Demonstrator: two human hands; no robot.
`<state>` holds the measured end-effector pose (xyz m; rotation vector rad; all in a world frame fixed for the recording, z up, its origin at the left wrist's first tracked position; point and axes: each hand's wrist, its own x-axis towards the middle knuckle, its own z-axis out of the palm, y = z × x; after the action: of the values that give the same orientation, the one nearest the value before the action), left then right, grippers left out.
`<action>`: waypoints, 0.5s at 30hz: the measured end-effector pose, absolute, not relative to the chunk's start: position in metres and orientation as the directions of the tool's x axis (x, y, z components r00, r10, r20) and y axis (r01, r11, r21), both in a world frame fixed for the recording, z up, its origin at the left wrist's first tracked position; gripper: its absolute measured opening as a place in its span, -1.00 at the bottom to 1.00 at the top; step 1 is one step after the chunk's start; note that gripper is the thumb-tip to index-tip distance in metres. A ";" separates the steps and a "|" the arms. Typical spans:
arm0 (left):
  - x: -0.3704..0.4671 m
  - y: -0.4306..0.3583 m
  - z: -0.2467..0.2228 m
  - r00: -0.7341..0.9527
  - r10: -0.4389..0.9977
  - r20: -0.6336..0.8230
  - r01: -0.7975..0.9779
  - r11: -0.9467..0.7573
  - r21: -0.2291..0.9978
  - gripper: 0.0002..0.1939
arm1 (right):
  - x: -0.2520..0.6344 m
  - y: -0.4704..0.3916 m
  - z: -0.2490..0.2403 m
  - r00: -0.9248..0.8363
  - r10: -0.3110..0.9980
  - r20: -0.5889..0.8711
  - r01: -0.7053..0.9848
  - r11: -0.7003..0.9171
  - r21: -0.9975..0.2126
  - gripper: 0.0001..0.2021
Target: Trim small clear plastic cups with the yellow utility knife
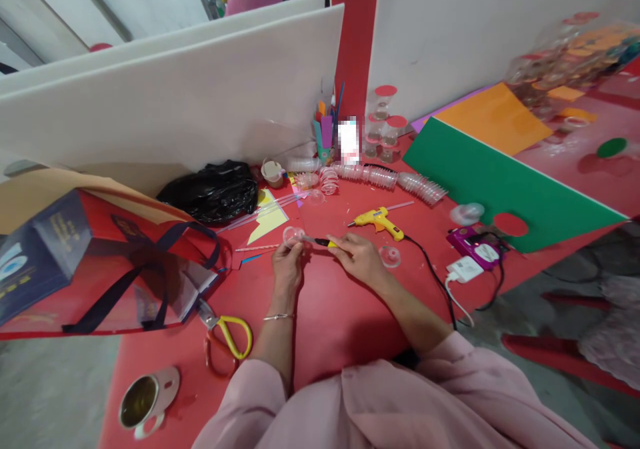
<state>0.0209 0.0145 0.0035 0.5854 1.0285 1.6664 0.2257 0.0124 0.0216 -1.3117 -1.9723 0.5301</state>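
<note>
My left hand (287, 260) is closed, its fingertips pinching a small round clear plastic piece (292, 235), like a lid. In my right hand (356, 255) is a slim cutter knife (324, 242) with a black and yellow handle. Its blade end points left and meets the plastic piece near my left fingertips; whether it cuts in is too small to tell. A yellow glue gun (381, 222) with a clear stick lies just beyond my right hand. Close by that hand rests another clear plastic lid (390, 256). Beyond my left hand is a yellow paper sheet (270, 217).
Scissors (227, 335) and a mug (150, 399) sit at left, near a large shopping bag (125, 249). Stacked clear cups (373, 175) line the back below white partitions (200, 89). A purple power strip (477, 247), cables and a green board (500, 182) occupy the right.
</note>
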 end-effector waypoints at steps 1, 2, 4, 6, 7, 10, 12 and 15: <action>0.021 0.014 0.005 -0.333 0.937 -0.104 -0.523 -0.092 0.847 -0.68 | 0.226 0.013 0.021 -0.241 0.900 0.363 0.667 0.425 -0.612 -0.60; 0.022 0.014 0.007 -0.331 0.938 -0.098 -0.528 -0.099 0.844 -0.68 | 0.227 0.013 0.021 -0.242 0.886 0.397 0.697 0.443 -0.564 -0.62; 0.023 0.013 0.009 -0.326 0.941 -0.090 -0.529 -0.103 0.843 -0.69 | 0.229 0.014 0.020 -0.235 0.871 0.431 0.730 0.451 -0.514 -0.63; 0.025 0.013 0.009 -0.319 0.943 -0.097 -0.528 -0.091 0.845 -0.70 | 0.229 0.014 0.020 -0.228 0.883 0.410 0.704 0.441 -0.557 -0.63; 0.026 0.013 0.009 -0.315 0.943 -0.107 -0.529 -0.081 0.844 -0.69 | 0.229 0.014 0.020 -0.231 0.894 0.385 0.670 0.433 -0.603 -0.62; 0.026 0.013 0.005 -0.315 0.941 -0.128 -0.530 -0.063 0.846 -0.67 | 0.228 0.013 0.020 -0.256 0.919 0.298 0.545 0.392 -0.741 -0.62; 0.025 0.013 0.002 -0.327 0.938 -0.120 -0.520 -0.072 0.851 -0.66 | 0.227 0.013 0.019 -0.265 0.928 0.261 0.481 0.362 -0.798 -0.63; 0.023 0.013 0.001 -0.344 0.934 -0.092 -0.486 -0.094 0.869 -0.68 | 0.227 0.013 0.018 -0.295 0.927 0.232 0.415 0.343 -0.843 -0.65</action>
<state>0.0230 0.0127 0.0010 0.6164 1.0516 1.6688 0.2267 0.0130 0.0176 -1.1789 -1.8655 0.8739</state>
